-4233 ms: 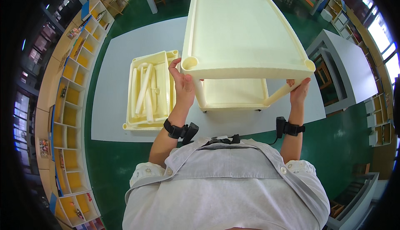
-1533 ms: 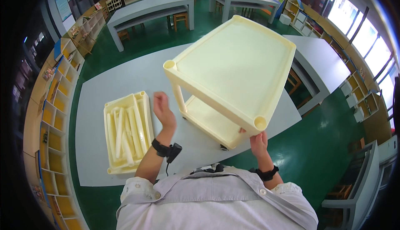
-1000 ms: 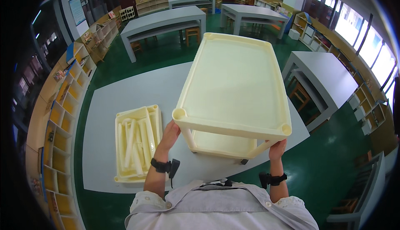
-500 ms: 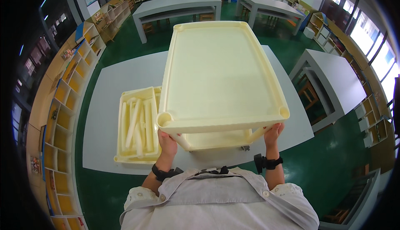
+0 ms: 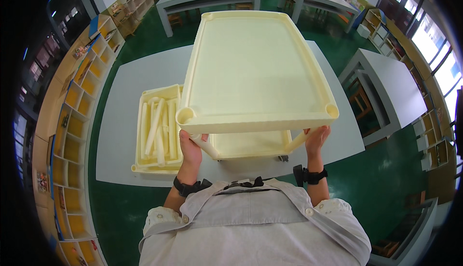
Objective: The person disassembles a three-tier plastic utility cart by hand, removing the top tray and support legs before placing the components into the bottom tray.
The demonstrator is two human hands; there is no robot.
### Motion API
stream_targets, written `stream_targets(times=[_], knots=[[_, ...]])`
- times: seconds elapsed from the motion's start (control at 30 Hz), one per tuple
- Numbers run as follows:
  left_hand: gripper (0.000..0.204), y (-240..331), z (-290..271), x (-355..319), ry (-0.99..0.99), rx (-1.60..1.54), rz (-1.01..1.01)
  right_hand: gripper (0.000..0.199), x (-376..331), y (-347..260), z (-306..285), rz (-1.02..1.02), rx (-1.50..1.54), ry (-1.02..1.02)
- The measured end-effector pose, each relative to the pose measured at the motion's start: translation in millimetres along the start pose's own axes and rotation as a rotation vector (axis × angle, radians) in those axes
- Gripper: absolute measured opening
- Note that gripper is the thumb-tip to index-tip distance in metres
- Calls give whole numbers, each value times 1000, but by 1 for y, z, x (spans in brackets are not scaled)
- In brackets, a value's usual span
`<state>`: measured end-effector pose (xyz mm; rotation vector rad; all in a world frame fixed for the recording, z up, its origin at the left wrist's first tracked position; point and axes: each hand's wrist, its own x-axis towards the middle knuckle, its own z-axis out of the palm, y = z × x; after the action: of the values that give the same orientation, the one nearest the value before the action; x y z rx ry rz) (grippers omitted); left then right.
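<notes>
In front of me a cream plastic trolley stands on the table, its wide upper tray [image 5: 260, 68] raised on posts above a lower tray [image 5: 253, 143]. My left hand [image 5: 191, 149] is closed round the near left post [image 5: 206, 146], just beneath the tray's corner. On the other side my right hand [image 5: 316, 140] grips the near right post [image 5: 295, 143] right under the rim, its fingers partly hidden. A dark caster [image 5: 283, 158] shows below the lower tray. The far posts are hidden by the upper tray.
Left of the trolley lies a cream tray [image 5: 138, 140] filled with several loose tubes [image 5: 156, 131]. Both rest on a grey table [image 5: 120, 87]. Shelves [image 5: 72, 136] line the left wall; another grey table [image 5: 386, 83] stands at right, and more stand at the back.
The view has tipped slightly, so the table and tubes sit higher in the picture. Both hands keep their hold at the posts; the upper tray's near edge appears a little higher and wider.
</notes>
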<state>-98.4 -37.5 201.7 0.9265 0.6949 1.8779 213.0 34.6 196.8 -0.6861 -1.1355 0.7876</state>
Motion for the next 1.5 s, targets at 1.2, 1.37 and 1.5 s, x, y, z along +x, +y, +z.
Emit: stream_targets(times=[1.2, 1.37, 1.5], knots=[[33, -37, 147, 107, -691, 1429, 1170, 62, 24, -17, -102, -11, 48, 234], [27, -34, 147, 98, -714, 1130, 1180, 50, 43, 4, -141, -9, 137, 279], [26, -29, 146, 74, -800, 1101, 1190, 42, 59, 10, -154, 25, 37, 366]])
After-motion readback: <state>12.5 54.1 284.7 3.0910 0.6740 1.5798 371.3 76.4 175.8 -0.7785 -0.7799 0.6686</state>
